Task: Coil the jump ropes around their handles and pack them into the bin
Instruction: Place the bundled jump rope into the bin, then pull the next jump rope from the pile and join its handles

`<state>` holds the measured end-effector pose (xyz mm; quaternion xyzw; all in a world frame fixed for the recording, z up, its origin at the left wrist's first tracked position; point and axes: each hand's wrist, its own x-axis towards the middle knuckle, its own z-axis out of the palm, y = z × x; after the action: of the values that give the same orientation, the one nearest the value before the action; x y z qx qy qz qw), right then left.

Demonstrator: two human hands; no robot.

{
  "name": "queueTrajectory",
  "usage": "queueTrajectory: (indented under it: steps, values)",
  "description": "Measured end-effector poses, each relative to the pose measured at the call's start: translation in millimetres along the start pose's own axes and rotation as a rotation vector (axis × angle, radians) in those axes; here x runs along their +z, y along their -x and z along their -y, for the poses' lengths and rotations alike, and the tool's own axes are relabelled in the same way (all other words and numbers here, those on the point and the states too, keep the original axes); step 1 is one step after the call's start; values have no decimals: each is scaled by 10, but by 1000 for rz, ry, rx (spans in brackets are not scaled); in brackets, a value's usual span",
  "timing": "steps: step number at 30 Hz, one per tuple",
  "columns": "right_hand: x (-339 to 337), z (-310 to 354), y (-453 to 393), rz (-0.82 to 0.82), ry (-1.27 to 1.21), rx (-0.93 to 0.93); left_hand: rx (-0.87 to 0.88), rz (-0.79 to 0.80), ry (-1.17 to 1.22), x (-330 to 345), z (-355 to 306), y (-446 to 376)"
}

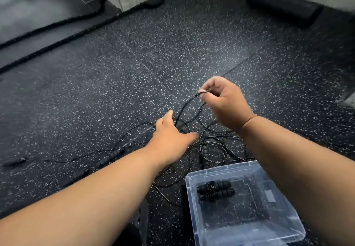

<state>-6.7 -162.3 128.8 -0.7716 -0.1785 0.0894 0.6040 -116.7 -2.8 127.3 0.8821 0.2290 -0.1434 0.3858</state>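
A messy pile of thin black jump ropes (209,140) lies on the dark speckled floor (134,63), just past the clear plastic bin (284,226). The cords loop over each other in a big tangle. A few black handles poke out of it, one in the middle (205,150) and one off to the left (116,152).

One rope is already done. It sits in the bin as a neat bundle (215,190), its cord wound around its two handles.

The right hand (222,99) is lifted above the pile. Its fingers and thumb pinch a loop of cord and hold it up. The left hand (172,136) reaches down flat at the tangle. Its fingers look straight and spread, touching or nearly touching the cords, not gripping anything.

The job now seems to be pulling one rope free from the others. To do it well, lift the cord slowly and follow it along to its handle. The flat hand can hold the other cords down so they do not come up too. Pulling hard could make the knots tighter.

Far off there is a thick black rope (57,34) along the floor and a dark roller (284,9) by the wall.
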Motion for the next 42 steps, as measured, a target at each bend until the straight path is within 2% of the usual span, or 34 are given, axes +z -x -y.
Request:
queueTrajectory:
  steps: [4, 7, 10, 11, 13, 15, 16, 18, 20, 22, 27, 31, 32, 34, 37, 39, 40, 42]
  values:
    - [13, 976, 420, 38, -326, -13, 258, -78, 54, 32, -40, 8]
    - [62, 1434, 673, 128, -655, 41, 482, 39, 87, 23, -318, 363]
    - [-7, 1747, 852, 126, -772, 91, 567, 176, -78, 27, -456, 742]
    - [-69, 1829, 912, 83, -753, 84, 544, 169, -8, -4, -483, 856]
    - [-236, 1874, 1017, -45, -610, 88, 397, 201, 322, -106, -570, 1081]
    - [-387, 1800, 1195, -147, -325, 134, 282, 208, 655, -213, -687, 1208]
    - [-433, 1724, 1315, -146, -177, 177, 241, 199, 796, -275, -756, 1267]
    - [-462, 1492, 1637, 14, 35, 263, 219, 212, 1048, -397, -886, 1419]
    - [-383, 1326, 1957, 240, 74, 362, 205, 271, 1256, -496, -962, 1524]
    - [-309, 1272, 2176, 286, 45, 401, 181, 329, 1350, -543, -986, 1588]
    - [-393, 1495, 2331, 94, 155, 317, 179, 324, 1529, -624, -1011, 1620]
    - [-625, 1654, 2425, 82, 196, 344, 167, 170, 1652, -822, -1032, 1459]
    - [-654, 1651, 2432, 74, 192, 337, 169, 152, 1628, -836, -1021, 1417]
    - [-669, 1614, 2406, -2, 90, 299, 218, 182, 1393, -802, -972, 1394]
    - [-616, 1577, 2292, -153, -147, 238, 388, 429, 749, -552, -864, 1492]
    - [-607, 1576, 2190, -199, -303, 183, 487, 609, 337, -257, -802, 1608]
    - [-609, 1589, 2147, -202, -361, 155, 502, 628, 174, -90, -748, 1634]
    - [-639, 1603, 2070, -200, -461, 138, 483, 586, 4, 188, -646, 1636]
